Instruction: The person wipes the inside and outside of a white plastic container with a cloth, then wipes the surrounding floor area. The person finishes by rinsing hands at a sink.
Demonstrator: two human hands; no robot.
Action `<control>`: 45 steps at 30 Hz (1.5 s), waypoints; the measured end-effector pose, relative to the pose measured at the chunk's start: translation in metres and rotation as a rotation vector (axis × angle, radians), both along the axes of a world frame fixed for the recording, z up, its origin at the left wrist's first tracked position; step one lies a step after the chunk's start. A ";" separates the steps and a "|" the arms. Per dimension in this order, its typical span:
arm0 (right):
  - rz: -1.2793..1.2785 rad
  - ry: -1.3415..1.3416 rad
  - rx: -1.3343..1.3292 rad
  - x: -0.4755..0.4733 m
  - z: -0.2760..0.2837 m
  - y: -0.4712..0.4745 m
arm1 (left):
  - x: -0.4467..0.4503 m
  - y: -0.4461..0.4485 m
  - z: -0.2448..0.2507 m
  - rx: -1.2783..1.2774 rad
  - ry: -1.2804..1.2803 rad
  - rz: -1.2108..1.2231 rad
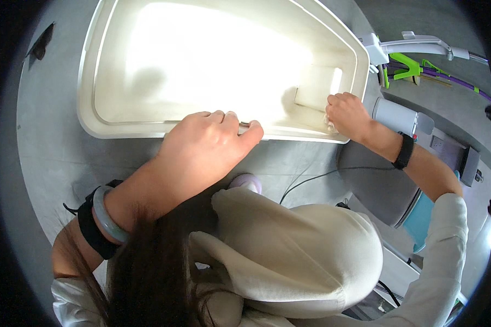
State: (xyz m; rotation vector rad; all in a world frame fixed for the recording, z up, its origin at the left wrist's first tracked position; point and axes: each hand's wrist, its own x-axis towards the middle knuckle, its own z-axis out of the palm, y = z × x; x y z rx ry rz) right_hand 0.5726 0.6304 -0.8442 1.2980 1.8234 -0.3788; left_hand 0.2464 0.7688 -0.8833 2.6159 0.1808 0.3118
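A large cream-white plastic tub (212, 61) stands before me on the floor, its inside brightly lit. My left hand (210, 141) grips the near rim, fingers over the edge and thumb to the right. Inside the near right corner, my right hand (347, 114) is closed on a crumpled white wipe (330, 124), pressed near the tub wall. Most of the wipe is hidden under the fingers, so whether it is cloth or paper cannot be told. A raised step (317, 88) is moulded into the tub's right end, beside my right hand.
Right of the tub lie a white handle with a hose (417, 47) and a green-and-purple tool (407, 71). A white cylinder (395, 114), a grey cushioned seat (372, 184) and a light-blue bin (421, 220) are nearer. A black cable (311, 179) crosses the grey floor (49, 122).
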 end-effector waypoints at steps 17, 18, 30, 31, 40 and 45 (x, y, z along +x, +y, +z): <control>0.357 0.083 -0.207 -0.004 -0.092 0.022 | 0.002 0.000 -0.002 -0.026 -0.035 -0.017; 0.338 0.103 -0.167 -0.005 -0.090 0.022 | 0.002 0.000 -0.002 -0.020 -0.022 -0.016; 0.142 -0.049 -0.048 0.000 0.015 0.001 | 0.000 -0.002 -0.004 -0.005 -0.021 0.009; 0.101 -0.022 -0.032 0.001 0.015 0.001 | 0.000 -0.002 -0.004 -0.003 -0.034 0.010; 0.465 -0.116 -0.352 -0.024 -0.045 0.020 | -0.001 -0.003 -0.003 0.013 -0.026 -0.002; 0.532 -0.121 -0.249 -0.023 -0.045 0.023 | -0.002 -0.002 -0.001 0.010 -0.008 0.003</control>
